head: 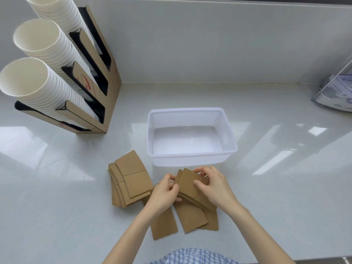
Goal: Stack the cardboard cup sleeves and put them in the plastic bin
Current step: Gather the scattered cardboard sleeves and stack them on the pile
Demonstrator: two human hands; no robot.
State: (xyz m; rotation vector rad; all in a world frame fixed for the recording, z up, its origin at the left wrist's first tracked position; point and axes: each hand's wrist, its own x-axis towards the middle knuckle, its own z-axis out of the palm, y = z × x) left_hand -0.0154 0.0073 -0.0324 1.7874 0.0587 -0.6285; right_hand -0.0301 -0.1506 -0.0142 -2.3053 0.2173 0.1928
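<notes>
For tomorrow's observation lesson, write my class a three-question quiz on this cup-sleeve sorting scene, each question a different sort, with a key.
1. True or false: the plastic bin already holds sleeves.
2. Which hands grip the small sleeve stack? A) left hand only B) right hand only C) both
3. Fill in: the fanned pile of sleeves lies to the ___ of the bin, on the counter.

Key: 1 false, the bin is empty. 2 C. 3 left.
</notes>
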